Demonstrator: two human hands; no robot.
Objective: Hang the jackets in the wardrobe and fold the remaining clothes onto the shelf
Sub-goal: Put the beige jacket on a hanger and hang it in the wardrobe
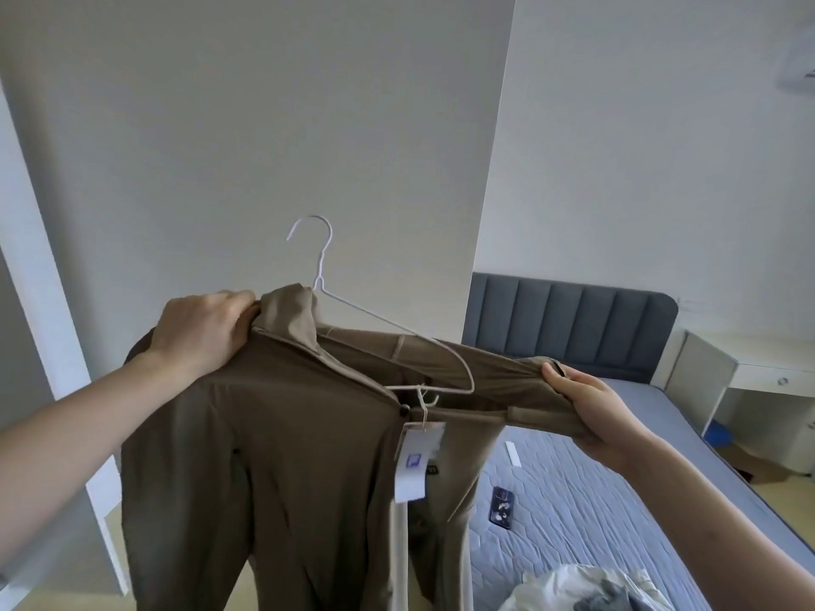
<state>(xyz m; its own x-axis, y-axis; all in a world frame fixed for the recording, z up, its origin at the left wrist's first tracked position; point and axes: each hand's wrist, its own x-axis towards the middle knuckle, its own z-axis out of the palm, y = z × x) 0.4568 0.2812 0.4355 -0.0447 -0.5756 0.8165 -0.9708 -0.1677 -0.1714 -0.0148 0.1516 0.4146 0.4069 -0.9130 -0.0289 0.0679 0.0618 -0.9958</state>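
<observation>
My left hand (200, 330) pinches the collar of the soft brown fabric jacket (282, 438), and my right hand (588, 410) grips its far shoulder, mid-air over the thin white wire hanger (388, 321). Looks light and floppy, so I'd hold it at the shoulders.

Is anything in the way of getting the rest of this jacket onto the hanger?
Nothing visible blocks it. The left hand grips the brown jacket by the collar, the right hand holds the other shoulder away from the white hanger, whose right end is bare. A paper tag dangles below.
</observation>
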